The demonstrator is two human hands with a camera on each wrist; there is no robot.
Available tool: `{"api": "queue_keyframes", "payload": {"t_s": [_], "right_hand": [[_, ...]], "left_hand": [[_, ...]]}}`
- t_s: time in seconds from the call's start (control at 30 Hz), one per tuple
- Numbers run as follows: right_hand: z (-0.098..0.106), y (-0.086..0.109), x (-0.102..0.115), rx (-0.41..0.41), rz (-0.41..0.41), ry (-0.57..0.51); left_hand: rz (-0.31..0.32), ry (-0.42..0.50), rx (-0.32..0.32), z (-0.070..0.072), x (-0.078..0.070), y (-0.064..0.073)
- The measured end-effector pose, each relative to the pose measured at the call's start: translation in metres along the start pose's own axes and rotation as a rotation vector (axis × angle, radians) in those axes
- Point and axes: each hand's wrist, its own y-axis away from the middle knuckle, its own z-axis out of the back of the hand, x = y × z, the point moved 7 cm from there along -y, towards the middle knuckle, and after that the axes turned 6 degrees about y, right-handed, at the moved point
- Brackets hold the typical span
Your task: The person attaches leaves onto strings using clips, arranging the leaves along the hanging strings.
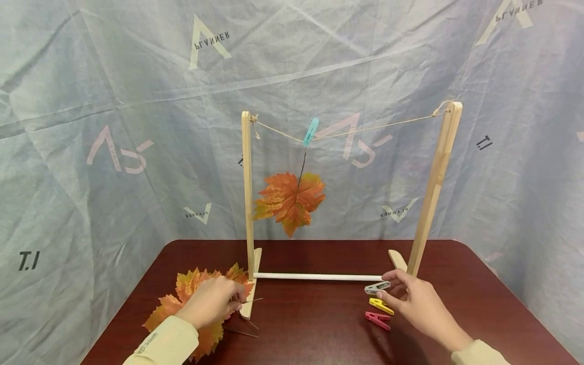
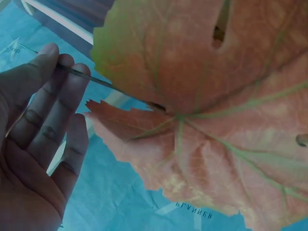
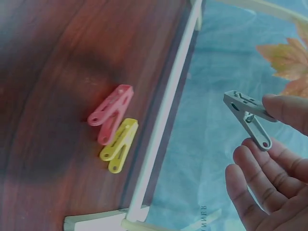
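My left hand point(image 1: 214, 300) pinches the thin dark stem point(image 2: 113, 87) of an orange artificial maple leaf point(image 2: 231, 120) between thumb and fingertips. Under that hand, more orange leaves point(image 1: 171, 312) lie on the table with their stems pointing right. My right hand point(image 1: 417, 299) holds a grey clothespin point(image 3: 248, 118) by its two handles, thumb on one side and fingers on the other. Just below it on the table are a yellow clothespin point(image 3: 119, 146) and a red clothespin point(image 3: 111, 114).
A wooden frame with a left post point(image 1: 248, 192), a right post point(image 1: 431, 203) and a white bottom bar point(image 1: 319, 277) stands on the dark red table point(image 1: 315, 324). From its string point(image 1: 378, 129) a blue clothespin point(image 1: 311, 133) hangs another maple leaf point(image 1: 292, 203). Behind is a grey cloth point(image 1: 150, 76).
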Motion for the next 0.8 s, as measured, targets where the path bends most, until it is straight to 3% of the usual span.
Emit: {"api": "queue_keyframes", "payload": {"t_s": [0.33,0.6,0.8], "right_hand": [[0.012,-0.009,0.007,-0.014,0.001,-0.011],[0.023,-0.021,0.019,-0.057,0.04,-0.033],[0.03,-0.031,0.029,-0.049,0.066,-0.025]], "left_hand": [[0.152,0.144,-0.025,0.006,-0.006,-0.011],[0.203,0.262,-0.062,0.014,-0.016,-0.023],[0.222,0.293,-0.092,0.023,-0.024,-0.035]]}}
